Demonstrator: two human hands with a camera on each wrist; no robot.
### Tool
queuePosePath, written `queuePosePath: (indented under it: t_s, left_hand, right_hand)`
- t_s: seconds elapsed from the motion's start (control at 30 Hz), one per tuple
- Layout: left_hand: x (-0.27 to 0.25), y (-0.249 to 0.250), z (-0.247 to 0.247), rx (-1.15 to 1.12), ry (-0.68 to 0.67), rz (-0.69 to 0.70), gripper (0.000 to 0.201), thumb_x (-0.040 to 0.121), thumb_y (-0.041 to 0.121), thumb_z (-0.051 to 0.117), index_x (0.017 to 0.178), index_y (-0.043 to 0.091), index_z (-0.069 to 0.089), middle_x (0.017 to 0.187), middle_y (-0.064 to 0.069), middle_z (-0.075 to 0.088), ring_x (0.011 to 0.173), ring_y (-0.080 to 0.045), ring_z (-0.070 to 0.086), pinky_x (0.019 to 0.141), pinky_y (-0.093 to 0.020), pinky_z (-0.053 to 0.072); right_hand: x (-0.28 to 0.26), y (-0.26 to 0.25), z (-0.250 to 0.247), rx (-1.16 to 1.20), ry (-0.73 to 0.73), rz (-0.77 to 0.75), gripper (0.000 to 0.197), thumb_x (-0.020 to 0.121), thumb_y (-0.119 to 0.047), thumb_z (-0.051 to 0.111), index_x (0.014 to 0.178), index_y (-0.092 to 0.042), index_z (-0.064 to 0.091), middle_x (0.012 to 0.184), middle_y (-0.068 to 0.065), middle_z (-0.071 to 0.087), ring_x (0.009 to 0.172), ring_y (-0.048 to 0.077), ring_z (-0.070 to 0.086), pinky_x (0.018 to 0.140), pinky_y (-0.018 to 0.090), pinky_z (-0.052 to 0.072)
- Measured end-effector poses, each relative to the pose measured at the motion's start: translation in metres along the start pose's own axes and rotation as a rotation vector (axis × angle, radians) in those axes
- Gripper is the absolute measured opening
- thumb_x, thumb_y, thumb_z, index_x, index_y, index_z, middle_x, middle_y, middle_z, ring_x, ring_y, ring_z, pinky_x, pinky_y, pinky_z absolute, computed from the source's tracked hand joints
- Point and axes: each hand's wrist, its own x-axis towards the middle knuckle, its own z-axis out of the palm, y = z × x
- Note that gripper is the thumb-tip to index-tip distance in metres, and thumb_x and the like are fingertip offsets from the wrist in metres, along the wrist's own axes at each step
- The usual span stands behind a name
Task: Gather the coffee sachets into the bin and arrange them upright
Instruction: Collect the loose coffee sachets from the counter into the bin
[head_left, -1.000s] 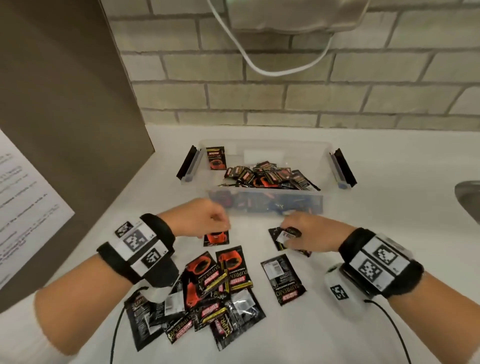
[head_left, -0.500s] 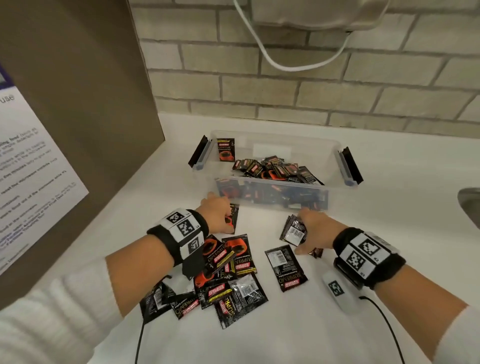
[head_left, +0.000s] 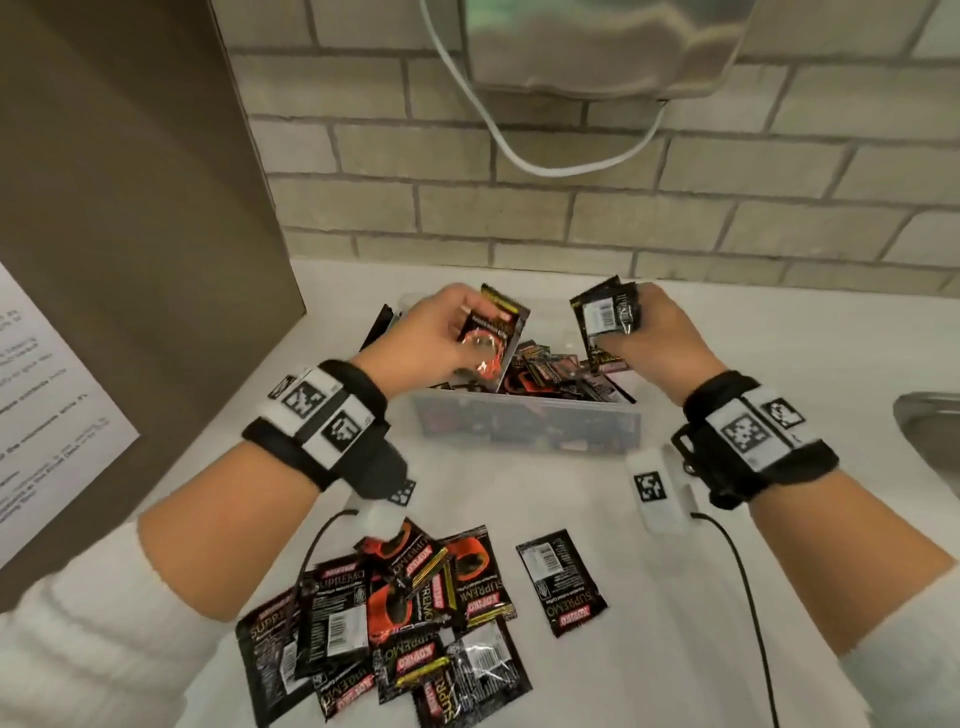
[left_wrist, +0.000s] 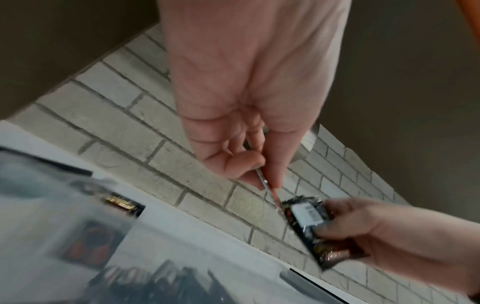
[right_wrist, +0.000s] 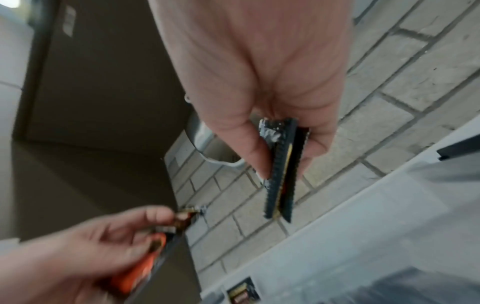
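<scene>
The left hand (head_left: 431, 332) pinches 1 red-and-black sachet (head_left: 493, 338) between thumb and fingertips, holding it upright over the clear bin (head_left: 524, 431). The right hand (head_left: 660, 338) clamps a small stack of black sachets (head_left: 605, 317) between thumb and fingers; the right wrist view shows at least 2 edges side by side. Just below both sets of fingers, the bin holds a jumble of sachets lying flat. Well behind the fingers, toward the person, a loose pile of sachets (head_left: 400, 623) lies on the white counter (head_left: 779, 364), with 1 single sachet (head_left: 561, 582) apart to its right.
</scene>
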Motion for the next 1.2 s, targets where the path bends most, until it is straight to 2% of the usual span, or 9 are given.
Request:
queuePosePath:
  t_s: [0.1,0.2,0.37,0.5,0.63,0.77,0.87,1.03,1.2]
  left_hand:
    - [0.025,0.01,0.004,0.057,0.02,-0.006,0.032,0.084,0.007,0.065,0.104,0.029,0.053,0.111,-0.014,0.063,0.089,-0.029,0.066,0.073,-0.043,0.058]
    - [0.034,0.013,0.011,0.224,-0.098,-0.066,0.044,0.088,0.025,0.061,0.129,0.03,0.045,0.129,-0.005,0.051,0.111,-0.018,0.056,0.088,-0.03,0.051]
    - [0.011,-0.002,0.007,0.349,-0.15,-0.072,0.04,0.09,0.031,0.058,0.128,0.028,0.048,0.136,0.003,0.048,0.116,-0.013,0.053,0.09,-0.017,0.042]
    - [-0.034,-0.015,0.003,0.39,-0.268,-0.034,0.018,0.089,0.026,0.059,0.105,0.02,0.063,0.099,0.009,0.063,0.089,-0.005,0.058,0.073,-0.003,0.042]
    - [-0.081,-0.036,-0.002,0.547,-0.54,-0.136,0.036,0.08,0.034,0.07,0.113,0.031,0.058,0.114,0.01,0.058,0.101,-0.004,0.054,0.087,-0.019,0.044]
    - [-0.116,-0.063,-0.012,0.787,-0.794,-0.236,0.097,0.064,0.041,0.082,0.14,0.042,0.022,0.141,0.01,0.025,0.128,-0.014,0.026,0.111,-0.037,0.028]
    - [-0.13,-0.074,-0.012,0.822,-0.847,-0.258,0.114,0.061,0.036,0.085,0.143,0.045,0.007,0.152,0.005,0.004,0.137,-0.023,0.01,0.115,-0.048,0.016]
    - [-0.133,-0.079,-0.001,0.772,-0.733,-0.202,0.123,0.06,0.032,0.086,0.143,0.046,-0.003,0.154,0.002,0.002,0.137,-0.025,0.008,0.115,-0.046,0.013]
    - [-0.127,-0.083,0.01,0.584,-0.669,-0.163,0.117,0.06,0.023,0.087,0.148,0.032,0.009,0.14,0.0,0.026,0.13,-0.016,0.03,0.113,-0.03,0.026]
  right_hand:
    - [0.005,0.01,0.011,-0.205,-0.129,0.108,0.07,0.086,-0.023,0.065,0.143,-0.009,0.028,0.131,0.006,0.047,0.113,0.026,0.052,0.082,0.028,0.046]
    - [0.002,0.021,0.013,-0.172,-0.04,0.066,0.061,0.089,-0.021,0.061,0.142,-0.011,0.033,0.14,0.012,0.041,0.126,0.027,0.045,0.099,0.031,0.041]
    - [-0.034,0.026,0.016,-0.077,0.045,-0.111,0.022,0.091,-0.009,0.053,0.111,-0.008,0.06,0.097,0.001,0.057,0.088,0.021,0.058,0.067,0.005,0.041]
    - [-0.079,0.032,0.032,-0.39,-0.54,-0.201,0.032,0.089,-0.029,0.06,0.118,-0.017,0.056,0.102,-0.007,0.056,0.096,0.013,0.052,0.077,0.012,0.04]
    - [-0.106,0.044,0.052,-0.703,-0.922,-0.156,0.08,0.074,-0.037,0.074,0.138,-0.018,0.032,0.126,0.0,0.032,0.117,0.017,0.029,0.102,0.036,0.036]
    - [-0.113,0.04,0.064,-0.743,-0.905,-0.145,0.058,0.07,-0.03,0.078,0.112,-0.017,0.041,0.103,-0.001,0.039,0.1,0.014,0.03,0.089,0.031,0.04]
    - [-0.106,0.032,0.069,-0.682,-0.892,-0.171,0.038,0.073,-0.024,0.076,0.098,-0.013,0.049,0.097,0.0,0.046,0.093,0.016,0.045,0.076,0.027,0.04]
    - [-0.102,0.001,0.098,-0.36,-0.915,-0.126,0.061,0.075,-0.015,0.076,0.127,-0.01,0.044,0.11,0.002,0.055,0.079,0.011,0.054,0.054,0.013,0.045]
    - [-0.101,-0.002,0.127,-0.69,-1.001,-0.178,0.075,0.069,-0.037,0.079,0.128,-0.01,0.041,0.121,0.007,0.046,0.111,0.023,0.048,0.096,0.038,0.046]
